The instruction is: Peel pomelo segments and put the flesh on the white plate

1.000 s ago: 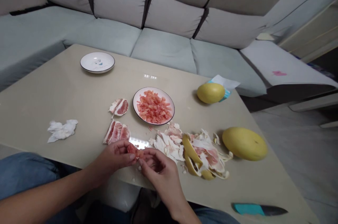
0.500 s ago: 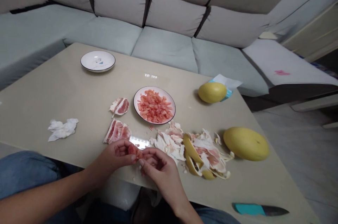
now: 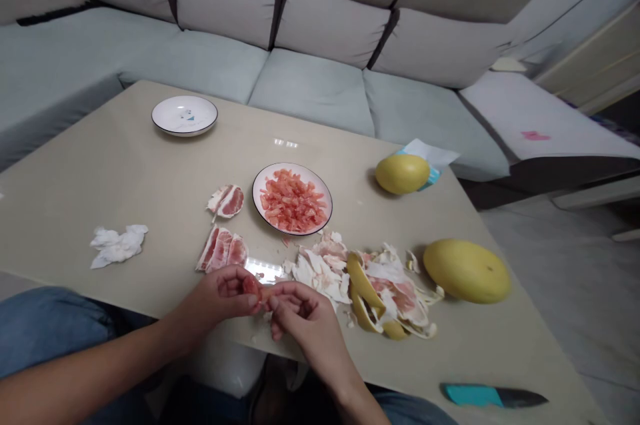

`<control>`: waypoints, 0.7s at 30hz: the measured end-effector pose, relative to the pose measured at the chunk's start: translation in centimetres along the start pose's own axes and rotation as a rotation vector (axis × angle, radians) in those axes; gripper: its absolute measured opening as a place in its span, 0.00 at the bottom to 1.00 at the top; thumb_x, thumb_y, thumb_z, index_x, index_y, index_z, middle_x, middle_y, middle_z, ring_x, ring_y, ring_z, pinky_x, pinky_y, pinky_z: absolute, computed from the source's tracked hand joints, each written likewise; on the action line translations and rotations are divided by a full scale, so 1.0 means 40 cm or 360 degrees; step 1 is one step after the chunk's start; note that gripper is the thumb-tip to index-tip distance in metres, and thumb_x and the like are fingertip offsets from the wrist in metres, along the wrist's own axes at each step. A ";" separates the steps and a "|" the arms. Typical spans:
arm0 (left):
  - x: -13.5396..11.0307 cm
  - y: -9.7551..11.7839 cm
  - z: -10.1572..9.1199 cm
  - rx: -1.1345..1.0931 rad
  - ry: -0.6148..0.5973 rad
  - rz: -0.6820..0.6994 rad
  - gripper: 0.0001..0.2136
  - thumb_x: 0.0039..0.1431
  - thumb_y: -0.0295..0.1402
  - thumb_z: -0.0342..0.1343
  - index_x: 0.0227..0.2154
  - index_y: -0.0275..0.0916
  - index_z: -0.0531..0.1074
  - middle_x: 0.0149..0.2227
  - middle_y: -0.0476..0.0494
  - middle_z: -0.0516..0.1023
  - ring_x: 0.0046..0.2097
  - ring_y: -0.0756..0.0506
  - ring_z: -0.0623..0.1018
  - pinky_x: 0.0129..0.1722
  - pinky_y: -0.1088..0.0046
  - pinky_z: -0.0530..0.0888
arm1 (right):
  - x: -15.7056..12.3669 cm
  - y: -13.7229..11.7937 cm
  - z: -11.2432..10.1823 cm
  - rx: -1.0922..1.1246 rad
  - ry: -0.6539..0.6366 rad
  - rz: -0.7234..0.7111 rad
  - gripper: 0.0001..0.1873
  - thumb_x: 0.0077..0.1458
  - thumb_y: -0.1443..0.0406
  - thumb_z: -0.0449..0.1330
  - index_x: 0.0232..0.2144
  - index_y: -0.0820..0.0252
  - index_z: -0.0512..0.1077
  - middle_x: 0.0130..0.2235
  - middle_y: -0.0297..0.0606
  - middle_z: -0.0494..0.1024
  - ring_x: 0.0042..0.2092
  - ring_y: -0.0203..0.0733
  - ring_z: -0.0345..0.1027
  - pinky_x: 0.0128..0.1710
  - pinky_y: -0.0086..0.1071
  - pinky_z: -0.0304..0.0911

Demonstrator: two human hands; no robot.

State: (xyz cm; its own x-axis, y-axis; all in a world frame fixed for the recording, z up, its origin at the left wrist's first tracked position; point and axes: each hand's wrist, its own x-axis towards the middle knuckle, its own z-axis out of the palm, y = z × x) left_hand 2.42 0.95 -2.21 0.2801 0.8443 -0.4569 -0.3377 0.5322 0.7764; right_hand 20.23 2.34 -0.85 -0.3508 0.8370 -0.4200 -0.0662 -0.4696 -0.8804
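Near the table's front edge, my left hand (image 3: 227,291) is closed around a small red pomelo segment (image 3: 253,287). My right hand (image 3: 300,315) pinches at the right end of that segment, thumb against forefinger; whether a loose bit of flesh or membrane is between them is too small to tell. Just beyond my left hand lie several unpeeled pomelo segments (image 3: 223,250), with another chunk of pomelo (image 3: 227,201) behind them. A dark-rimmed plate (image 3: 260,215) bearing a heap of red pomelo flesh (image 3: 293,201) stands farther back.
Pomelo peel and membrane (image 3: 370,291) lie in a pile right of my hands. Two whole yellow pomelos (image 3: 466,271) sit on the right side. A turquoise-handled knife (image 3: 493,396) lies front right. Crumpled tissue (image 3: 119,246) is at left, a second plate (image 3: 185,116) far left.
My right hand has shifted slightly to the right, widening the gap to my left hand. The left hand stays in place with the segment.
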 end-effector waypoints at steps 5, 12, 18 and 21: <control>-0.004 0.004 0.003 -0.0048 -0.0037 -0.0043 0.11 0.47 0.33 0.67 0.30 0.36 0.72 0.31 0.47 0.77 0.37 0.48 0.76 0.41 0.72 0.71 | 0.004 0.001 -0.007 0.0114 -0.0033 0.0084 0.18 0.44 0.55 0.70 0.30 0.64 0.76 0.25 0.35 0.77 0.19 0.28 0.64 0.20 0.23 0.63; -0.003 0.007 0.001 -0.0148 -0.0024 -0.0103 0.11 0.45 0.33 0.69 0.28 0.36 0.73 0.30 0.49 0.76 0.34 0.51 0.75 0.39 0.73 0.72 | 0.007 0.005 -0.011 0.0216 -0.0069 0.0133 0.17 0.44 0.56 0.70 0.28 0.65 0.76 0.23 0.32 0.75 0.17 0.26 0.61 0.17 0.21 0.60; -0.004 0.011 0.001 -0.0231 -0.0020 -0.0240 0.11 0.45 0.32 0.69 0.30 0.35 0.74 0.30 0.49 0.77 0.33 0.51 0.77 0.40 0.73 0.73 | 0.013 0.010 -0.021 0.0272 -0.0120 0.0225 0.16 0.45 0.57 0.69 0.31 0.66 0.78 0.22 0.31 0.72 0.17 0.25 0.59 0.16 0.21 0.60; -0.004 0.012 0.002 -0.0261 -0.0045 -0.0256 0.11 0.46 0.32 0.69 0.29 0.35 0.74 0.30 0.48 0.76 0.32 0.51 0.76 0.38 0.75 0.73 | 0.015 0.012 -0.025 0.0313 -0.0132 0.0241 0.16 0.45 0.58 0.69 0.31 0.66 0.77 0.22 0.31 0.72 0.17 0.25 0.59 0.15 0.20 0.60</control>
State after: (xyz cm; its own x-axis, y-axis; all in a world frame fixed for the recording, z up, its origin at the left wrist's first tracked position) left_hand 2.27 1.07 -1.75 0.3667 0.7467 -0.5550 -0.4276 0.6651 0.6122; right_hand 20.91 2.92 -1.74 -0.4451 0.7311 -0.5170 -0.1847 -0.6399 -0.7459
